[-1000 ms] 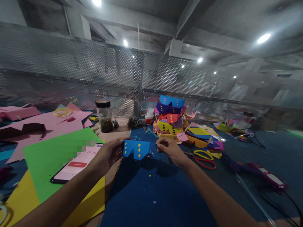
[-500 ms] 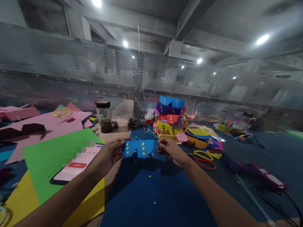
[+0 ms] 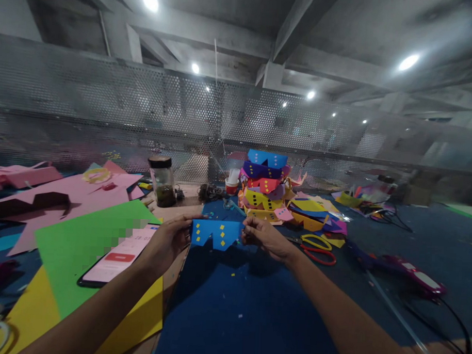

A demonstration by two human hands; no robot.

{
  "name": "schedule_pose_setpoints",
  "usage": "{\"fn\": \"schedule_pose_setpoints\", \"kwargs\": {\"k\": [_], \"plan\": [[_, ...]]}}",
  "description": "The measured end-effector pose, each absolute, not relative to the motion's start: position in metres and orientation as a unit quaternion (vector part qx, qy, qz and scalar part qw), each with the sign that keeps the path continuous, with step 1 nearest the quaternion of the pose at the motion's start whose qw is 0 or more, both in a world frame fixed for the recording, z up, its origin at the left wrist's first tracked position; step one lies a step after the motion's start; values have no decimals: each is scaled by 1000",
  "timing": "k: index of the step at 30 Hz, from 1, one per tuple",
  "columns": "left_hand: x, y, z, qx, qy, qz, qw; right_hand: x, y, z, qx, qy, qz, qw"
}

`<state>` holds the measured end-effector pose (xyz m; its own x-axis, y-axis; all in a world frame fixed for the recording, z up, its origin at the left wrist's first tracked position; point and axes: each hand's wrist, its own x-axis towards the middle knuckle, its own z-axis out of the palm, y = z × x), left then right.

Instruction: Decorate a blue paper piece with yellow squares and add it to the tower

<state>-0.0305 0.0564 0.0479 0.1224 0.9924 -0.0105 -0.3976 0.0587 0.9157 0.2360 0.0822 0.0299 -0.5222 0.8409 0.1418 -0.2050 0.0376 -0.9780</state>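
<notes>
A blue paper mask [image 3: 215, 234] with yellow diamond pieces on its front is held up between my two hands, above the dark blue work surface [image 3: 250, 312]. My left hand [image 3: 175, 237] pinches its left end, fingers closed. At the opposite end, the fingers of my right hand [image 3: 259, 234] are closed on the mask's edge. Behind it rises a stack of paper masks [image 3: 263, 185] in blue, purple, red and yellow, decorated with small pieces. Tiny paper bits lie on the surface below.
Scissors [image 3: 318, 249] with red and yellow handles lie right of my right hand. A phone [image 3: 117, 260] rests on green paper [image 3: 71, 243] at left. Beyond stand a dark-lidded jar [image 3: 164, 187] and a paper cup [image 3: 231, 184]. A glue gun [image 3: 414, 273] lies at right.
The blue mask has shifted slightly left and down, and its front now looks more level and flatter towards me. Both hands keep their hold on its ends.
</notes>
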Motion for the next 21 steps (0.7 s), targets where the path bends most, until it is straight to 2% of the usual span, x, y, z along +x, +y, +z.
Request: {"fn": "schedule_pose_setpoints", "kwargs": {"k": [21], "plan": [[-29, 60, 38, 463, 361, 555, 590, 238, 88, 26, -310, -547, 666, 402]]}}
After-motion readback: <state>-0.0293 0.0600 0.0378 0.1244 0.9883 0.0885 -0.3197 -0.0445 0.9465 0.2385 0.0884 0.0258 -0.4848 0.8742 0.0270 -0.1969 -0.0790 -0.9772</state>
